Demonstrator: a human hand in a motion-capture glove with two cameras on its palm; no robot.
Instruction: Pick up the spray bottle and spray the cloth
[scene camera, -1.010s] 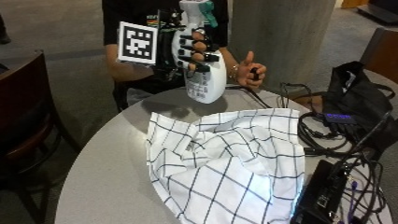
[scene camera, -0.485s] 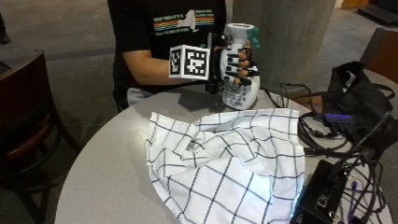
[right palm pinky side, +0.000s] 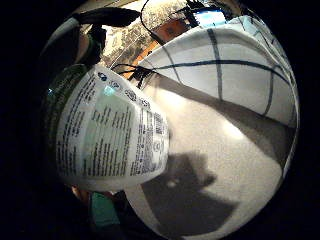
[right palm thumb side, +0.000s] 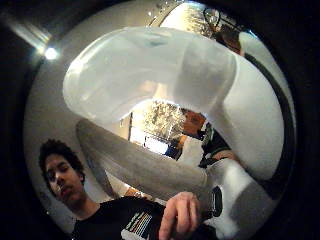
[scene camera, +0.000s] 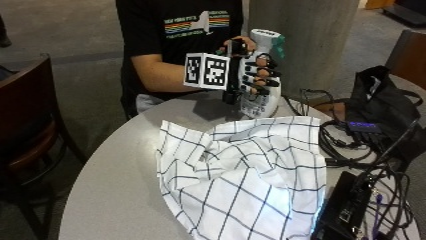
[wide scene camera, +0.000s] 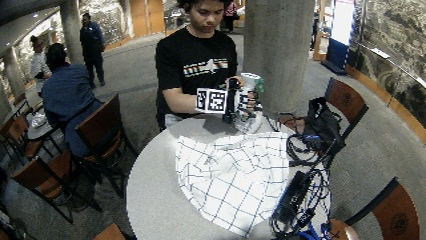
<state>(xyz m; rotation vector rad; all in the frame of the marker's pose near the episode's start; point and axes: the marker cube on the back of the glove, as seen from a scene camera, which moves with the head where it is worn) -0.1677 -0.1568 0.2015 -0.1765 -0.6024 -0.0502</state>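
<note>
My gloved right hand (scene camera: 251, 75) grips the white spray bottle (scene camera: 265, 97), with its fingers curled round the bottle's neck. The bottle has a teal trigger and stands upright just above the far side of the round grey table (scene camera: 120, 175). The hand (wide scene camera: 238, 100) and the bottle (wide scene camera: 251, 117) also show in the wide outside view. A white cloth (scene camera: 246, 175) with a dark grid lies crumpled on the table, its far edge right below the bottle. In the little finger side palm view, the bottle's printed label (right palm pinky side: 110, 135) hangs over the table (right palm pinky side: 225, 150) beside the cloth (right palm pinky side: 235, 65). The bottle's pale head (right palm thumb side: 150, 75) fills the thumb side palm view.
A black bag (scene camera: 383, 107), a tangle of cables (scene camera: 353, 145) and a black box (scene camera: 346, 210) crowd the table's right side. A concrete column (scene camera: 299, 40) stands behind the bottle. A wooden chair (scene camera: 26, 140) is at the left. The person's bare hand (right palm thumb side: 180, 215) is near their chest.
My hand has carried the bottle to the right and slightly lower, to above the cloth's far edge. The cloth has not moved.
</note>
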